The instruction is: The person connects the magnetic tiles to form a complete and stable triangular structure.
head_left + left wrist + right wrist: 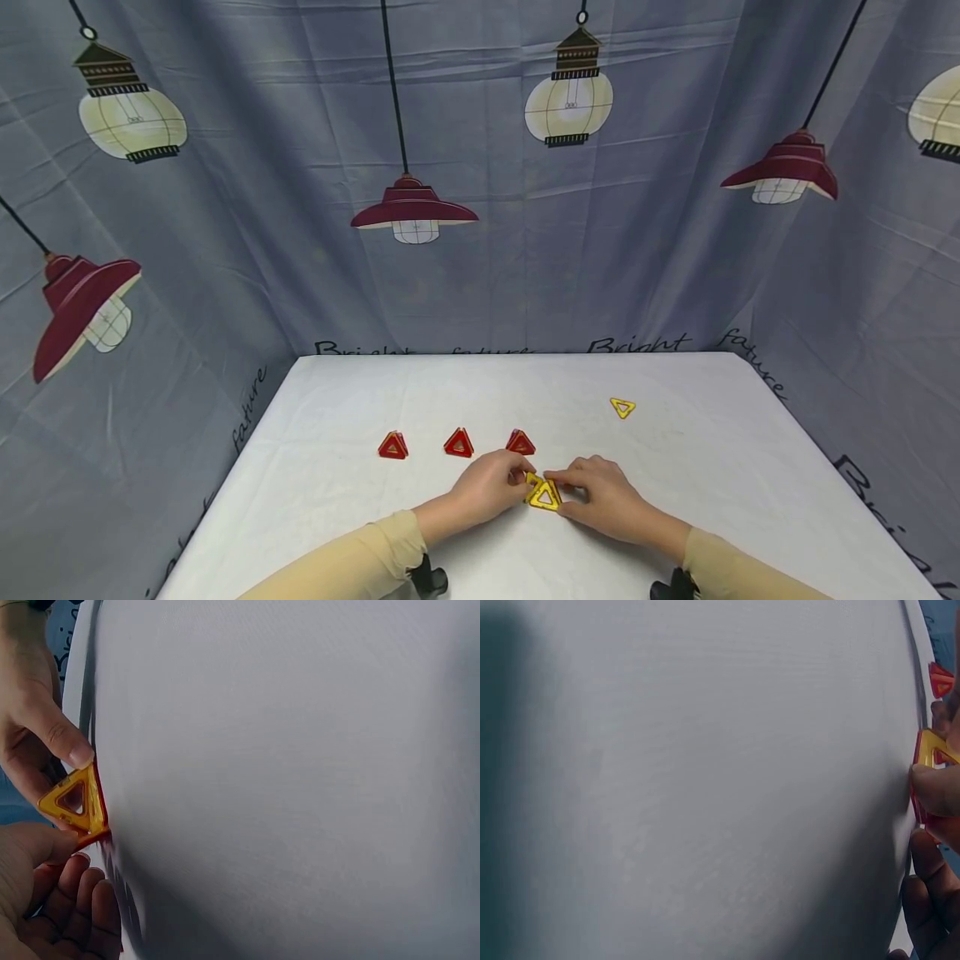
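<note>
Yellow triangular tiles with open centres [545,496] stand leaning together on the white table, between my two hands. From the left side, my left hand [487,486] pinches one tile's edge with thumb and fingers. My right hand [606,498] grips the other side of the same tiles, thumb toward the front. In the left wrist view a yellow tile [66,801] shows between both hands, with a reddish edge along the tabletop side. The right wrist view has a yellow tile [925,747] at its right border, partly covered by a thumb.
Three small red triangular pyramids stand in a row farther back: a left one [393,446], a middle one [459,443] and a right one [521,442] just beyond my left hand. A loose yellow triangle [622,407] lies at back right. Grey lamp-print curtain [480,283] surrounds the table.
</note>
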`<action>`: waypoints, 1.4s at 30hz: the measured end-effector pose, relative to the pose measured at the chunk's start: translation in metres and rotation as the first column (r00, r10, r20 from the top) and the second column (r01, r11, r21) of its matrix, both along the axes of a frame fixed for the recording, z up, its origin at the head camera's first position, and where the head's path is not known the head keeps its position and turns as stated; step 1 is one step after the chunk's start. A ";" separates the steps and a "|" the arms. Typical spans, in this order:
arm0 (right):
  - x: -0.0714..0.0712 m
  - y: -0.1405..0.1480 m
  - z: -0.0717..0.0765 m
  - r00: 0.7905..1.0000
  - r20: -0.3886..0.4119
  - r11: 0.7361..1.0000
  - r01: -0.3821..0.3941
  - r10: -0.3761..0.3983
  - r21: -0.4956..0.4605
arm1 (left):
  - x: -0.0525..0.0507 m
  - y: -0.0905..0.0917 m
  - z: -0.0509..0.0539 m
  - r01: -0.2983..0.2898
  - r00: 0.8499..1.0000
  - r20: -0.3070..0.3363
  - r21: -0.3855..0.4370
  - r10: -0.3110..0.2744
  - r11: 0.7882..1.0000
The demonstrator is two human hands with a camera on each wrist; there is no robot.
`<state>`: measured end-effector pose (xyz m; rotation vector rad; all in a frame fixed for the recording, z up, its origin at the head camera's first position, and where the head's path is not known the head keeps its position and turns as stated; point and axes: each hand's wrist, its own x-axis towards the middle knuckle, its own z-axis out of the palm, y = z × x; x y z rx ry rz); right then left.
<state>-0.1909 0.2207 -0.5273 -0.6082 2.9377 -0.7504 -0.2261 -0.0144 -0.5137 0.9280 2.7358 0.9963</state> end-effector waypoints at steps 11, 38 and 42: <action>-0.001 -0.003 -0.003 1.000 0.015 1.000 0.023 -0.023 -0.003 | 0.002 0.006 -0.001 0.044 0.997 0.063 0.039 -0.047 0.998; -0.002 -0.001 -0.005 0.999 0.003 0.997 0.042 -0.042 -0.068 | -0.007 0.008 -0.006 0.104 0.990 0.090 0.054 -0.109 0.993; -0.003 -0.002 -0.006 0.999 0.013 0.998 0.029 -0.029 -0.047 | -0.007 0.007 -0.006 0.103 0.987 0.118 0.070 -0.111 0.992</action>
